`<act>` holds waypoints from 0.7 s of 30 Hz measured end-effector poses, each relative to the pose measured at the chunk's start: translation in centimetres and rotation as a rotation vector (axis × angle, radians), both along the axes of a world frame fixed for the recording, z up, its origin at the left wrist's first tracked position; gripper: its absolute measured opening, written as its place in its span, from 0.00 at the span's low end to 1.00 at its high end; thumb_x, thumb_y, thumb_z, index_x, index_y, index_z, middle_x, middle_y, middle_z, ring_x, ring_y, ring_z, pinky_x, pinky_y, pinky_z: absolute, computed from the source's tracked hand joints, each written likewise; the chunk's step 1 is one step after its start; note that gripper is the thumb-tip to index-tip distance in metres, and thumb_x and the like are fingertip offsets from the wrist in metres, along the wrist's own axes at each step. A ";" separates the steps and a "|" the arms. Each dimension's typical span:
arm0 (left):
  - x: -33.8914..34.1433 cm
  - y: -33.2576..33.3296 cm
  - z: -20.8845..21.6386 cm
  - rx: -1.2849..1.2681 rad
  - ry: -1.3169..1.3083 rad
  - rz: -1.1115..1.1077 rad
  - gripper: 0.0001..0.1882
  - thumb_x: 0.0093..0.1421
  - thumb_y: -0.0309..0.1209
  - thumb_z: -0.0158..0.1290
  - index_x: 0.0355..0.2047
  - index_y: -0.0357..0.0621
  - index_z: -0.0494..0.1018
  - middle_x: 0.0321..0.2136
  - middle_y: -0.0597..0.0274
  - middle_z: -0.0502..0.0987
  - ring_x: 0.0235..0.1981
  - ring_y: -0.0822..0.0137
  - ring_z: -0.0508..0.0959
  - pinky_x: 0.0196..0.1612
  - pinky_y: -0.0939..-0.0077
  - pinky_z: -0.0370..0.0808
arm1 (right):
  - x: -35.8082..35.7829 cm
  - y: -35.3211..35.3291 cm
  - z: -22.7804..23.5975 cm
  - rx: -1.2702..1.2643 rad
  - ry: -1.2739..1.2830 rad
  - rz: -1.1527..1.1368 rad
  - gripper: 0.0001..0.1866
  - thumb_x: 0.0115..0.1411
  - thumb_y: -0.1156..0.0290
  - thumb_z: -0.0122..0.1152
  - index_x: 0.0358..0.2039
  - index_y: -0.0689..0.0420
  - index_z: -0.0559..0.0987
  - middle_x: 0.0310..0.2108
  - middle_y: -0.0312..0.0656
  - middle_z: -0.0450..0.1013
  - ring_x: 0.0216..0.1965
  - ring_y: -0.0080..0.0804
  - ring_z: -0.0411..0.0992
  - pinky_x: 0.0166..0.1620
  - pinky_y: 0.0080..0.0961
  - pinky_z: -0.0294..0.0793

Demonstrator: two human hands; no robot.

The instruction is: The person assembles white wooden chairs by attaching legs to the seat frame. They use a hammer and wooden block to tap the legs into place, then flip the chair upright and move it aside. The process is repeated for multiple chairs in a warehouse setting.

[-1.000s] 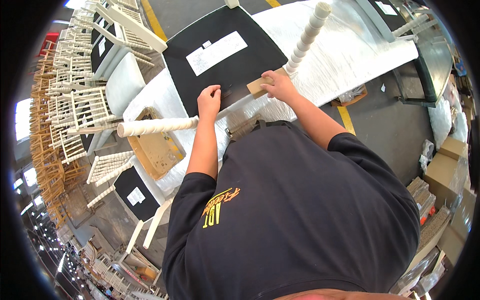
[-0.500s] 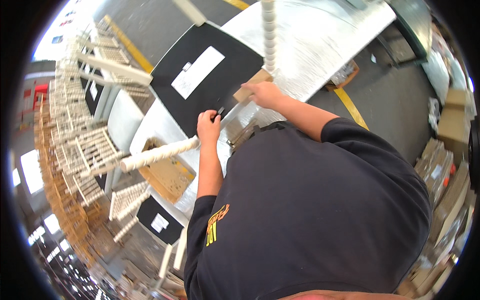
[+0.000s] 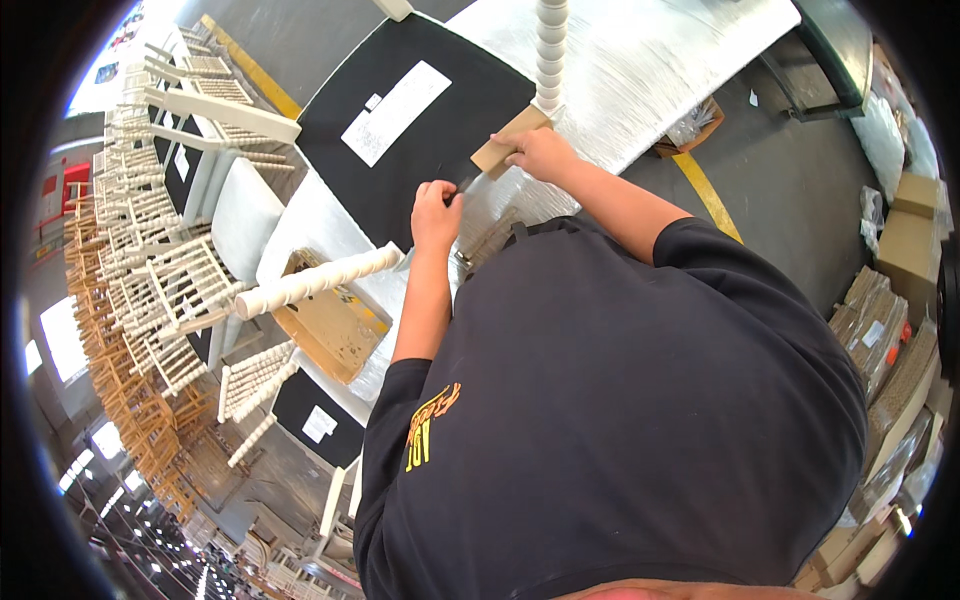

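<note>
An upside-down chair with a black seat underside (image 3: 400, 130) and cream turned legs lies before me on a wrapped table. My right hand (image 3: 545, 155) grips a flat tan rectangular block (image 3: 510, 140) by its near end, beside the base of the upright beaded leg (image 3: 551, 50). Fingers curled, my left hand (image 3: 437, 215) is at the seat's near edge, holding a small dark tool (image 3: 460, 188) whose kind is blurred. Close to its wrist, another beaded leg (image 3: 320, 282) sticks out to the left. A white paper label (image 3: 397, 113) lies on the seat underside.
Plastic film covers the table (image 3: 640, 80). Below the left leg sits an open cardboard box (image 3: 330, 330). Many cream chairs (image 3: 185, 280) crowd the left side. Flattened cardboard (image 3: 868, 330) is stacked at right, and a dark-framed stand (image 3: 825, 60) is at upper right.
My left hand has moved up and right with the small dark tool, nearer the tan block. My right hand still holds the block by the leg. The whole view has shifted slightly.
</note>
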State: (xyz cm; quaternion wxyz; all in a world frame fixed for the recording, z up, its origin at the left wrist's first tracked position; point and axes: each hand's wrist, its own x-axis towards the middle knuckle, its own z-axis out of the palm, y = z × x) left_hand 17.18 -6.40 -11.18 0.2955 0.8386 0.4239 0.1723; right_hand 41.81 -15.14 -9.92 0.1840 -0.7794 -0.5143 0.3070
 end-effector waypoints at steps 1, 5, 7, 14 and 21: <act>0.4 -0.2 -0.1 0.003 0.003 0.004 0.09 0.56 0.29 0.66 0.37 0.44 0.79 0.36 0.59 0.78 0.39 0.56 0.81 0.43 0.61 0.79 | 0.0 0.0 -0.3 0.001 0.009 -0.006 0.27 0.63 0.60 0.68 0.62 0.26 0.78 0.45 0.42 0.83 0.46 0.44 0.82 0.51 0.41 0.81; 1.2 -0.8 0.0 0.031 0.018 0.026 0.10 0.57 0.29 0.65 0.39 0.46 0.78 0.40 0.60 0.77 0.41 0.56 0.82 0.44 0.60 0.80 | 0.0 0.0 -1.4 0.050 -0.004 0.006 0.27 0.63 0.60 0.68 0.63 0.26 0.78 0.44 0.42 0.84 0.45 0.42 0.82 0.50 0.41 0.81; 1.1 -1.1 -0.1 0.053 0.002 0.042 0.10 0.58 0.29 0.65 0.40 0.45 0.78 0.40 0.59 0.77 0.42 0.55 0.82 0.45 0.60 0.80 | 0.0 0.1 -1.3 0.051 0.008 0.011 0.27 0.62 0.61 0.69 0.62 0.27 0.79 0.44 0.42 0.84 0.44 0.42 0.82 0.50 0.41 0.81; 0.8 -1.3 -0.6 0.074 -0.062 0.050 0.11 0.58 0.28 0.65 0.41 0.43 0.78 0.39 0.56 0.78 0.40 0.53 0.82 0.44 0.59 0.80 | 0.1 0.1 -0.8 0.047 0.049 -0.004 0.27 0.61 0.62 0.69 0.62 0.29 0.79 0.43 0.42 0.84 0.44 0.42 0.82 0.50 0.41 0.80; 0.7 -1.4 -0.4 0.032 -0.005 0.096 0.11 0.58 0.29 0.65 0.39 0.43 0.78 0.37 0.57 0.78 0.39 0.52 0.82 0.42 0.58 0.79 | 0.0 0.0 -0.5 0.052 0.094 -0.030 0.27 0.60 0.63 0.70 0.61 0.31 0.80 0.42 0.44 0.84 0.43 0.42 0.82 0.50 0.40 0.80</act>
